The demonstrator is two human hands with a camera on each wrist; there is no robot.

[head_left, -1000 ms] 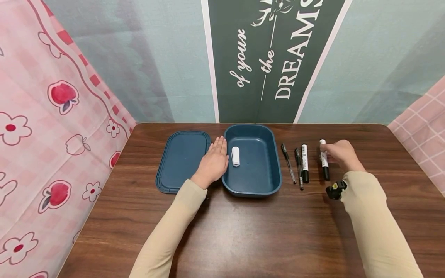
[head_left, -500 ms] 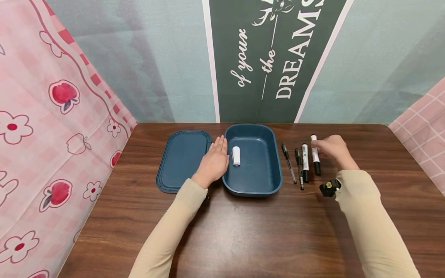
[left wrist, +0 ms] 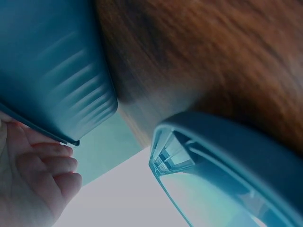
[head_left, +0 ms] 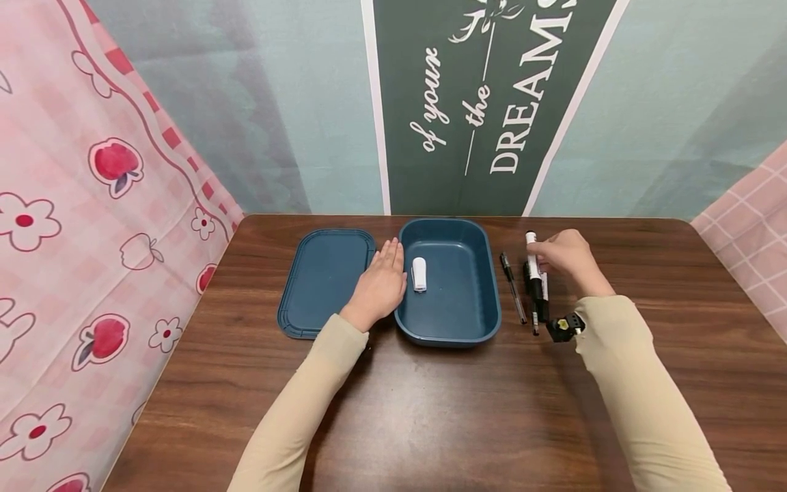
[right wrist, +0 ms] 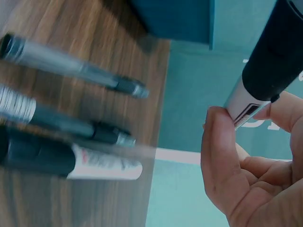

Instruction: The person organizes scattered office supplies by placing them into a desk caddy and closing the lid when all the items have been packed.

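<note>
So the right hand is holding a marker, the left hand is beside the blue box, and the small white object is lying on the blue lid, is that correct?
Not quite: the head view shows the small white object lying inside the blue box, not on the blue lid. The right hand is holding a marker and the left hand is beside the box.

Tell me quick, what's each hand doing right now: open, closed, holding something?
Left hand: open, at the rim of the blue box, holding nothing.
Right hand: closed, pinching a black-and-white marker.
</note>
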